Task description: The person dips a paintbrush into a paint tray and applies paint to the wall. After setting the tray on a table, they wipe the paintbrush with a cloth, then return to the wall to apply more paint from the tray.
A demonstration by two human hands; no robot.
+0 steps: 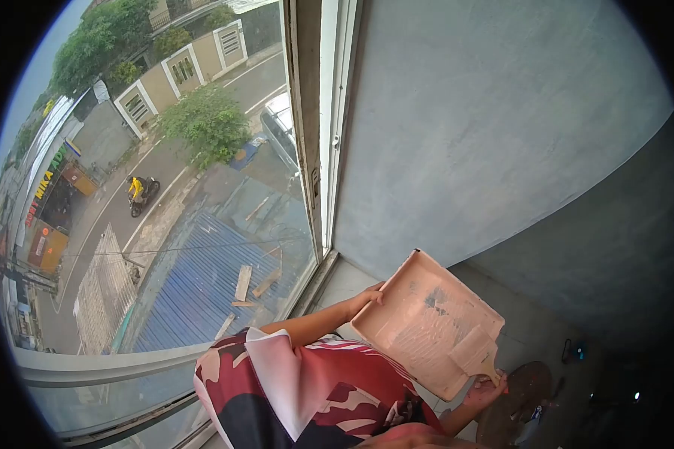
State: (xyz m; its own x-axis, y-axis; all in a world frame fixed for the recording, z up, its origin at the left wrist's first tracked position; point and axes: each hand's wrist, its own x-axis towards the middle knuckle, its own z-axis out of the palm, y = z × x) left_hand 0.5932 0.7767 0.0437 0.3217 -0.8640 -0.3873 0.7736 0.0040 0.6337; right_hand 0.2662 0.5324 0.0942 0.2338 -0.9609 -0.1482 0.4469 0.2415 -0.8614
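Our right grip (490,389) clasps the handle of the brush (473,350), whose head lies over one corner of the tray (394,305); our left grip (366,298) holds its edge. We're probably loading paint; lifting calls for steadiness. Beyond stands the grey wall (494,127).

The tray (393,308) hides part of my left hand (367,298), and my right hand (487,391) covers some of the handle of the brush (471,351). The window frame (305,142) cuts off the white car (279,120). I can't tell what glows as a bright spot (636,396) in the darkness.
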